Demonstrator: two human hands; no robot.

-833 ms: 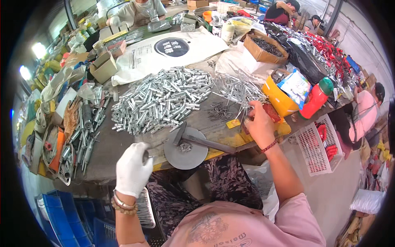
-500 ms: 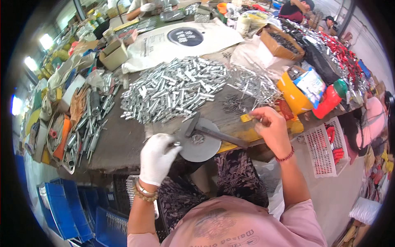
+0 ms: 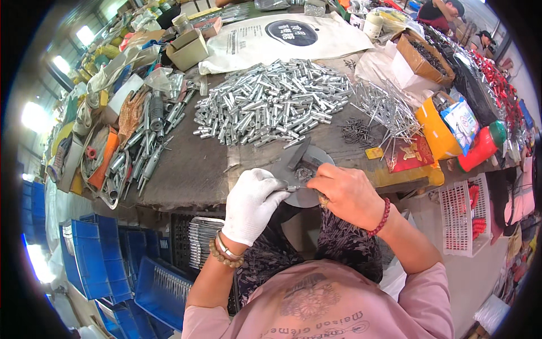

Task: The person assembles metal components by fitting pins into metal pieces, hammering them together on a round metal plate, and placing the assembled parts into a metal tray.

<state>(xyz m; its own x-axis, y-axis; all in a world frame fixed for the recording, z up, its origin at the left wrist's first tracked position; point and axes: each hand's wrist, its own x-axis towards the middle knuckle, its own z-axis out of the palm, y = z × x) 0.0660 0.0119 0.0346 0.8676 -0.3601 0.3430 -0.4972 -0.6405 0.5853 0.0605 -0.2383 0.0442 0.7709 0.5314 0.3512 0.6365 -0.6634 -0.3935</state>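
My left hand (image 3: pixel 251 200), in a white glove, is closed in a pinch on a small silver metal tube (image 3: pixel 293 187). Bare and wearing a red bead bracelet, my right hand (image 3: pixel 351 195) pinches at the tube's other end. Its fingers hide whatever else they hold. Both hands meet over a grey round plate (image 3: pixel 306 199) at the table's near edge. A hammer (image 3: pixel 298 154) rests on that plate, its handle mostly covered by my right hand. Beyond lies a large heap of silver tubes (image 3: pixel 271 104). To its right are thin metal pins (image 3: pixel 385 113) and small dark nails (image 3: pixel 357 133).
Tools (image 3: pixel 149 158) crowd the table's left. On the right are a red packet (image 3: pixel 411 153), a yellow container (image 3: pixel 436 131), a red bottle (image 3: pixel 480 148) and a cardboard box (image 3: pixel 423 59). Below stand blue bins (image 3: pixel 93 257) and a white basket (image 3: pixel 456 217). Another person (image 3: pixel 440 14) sits at far right.
My right hand has moved left from beside the nails to meet my left hand at the tube. The whole view has shifted, so the table sits higher and further right.
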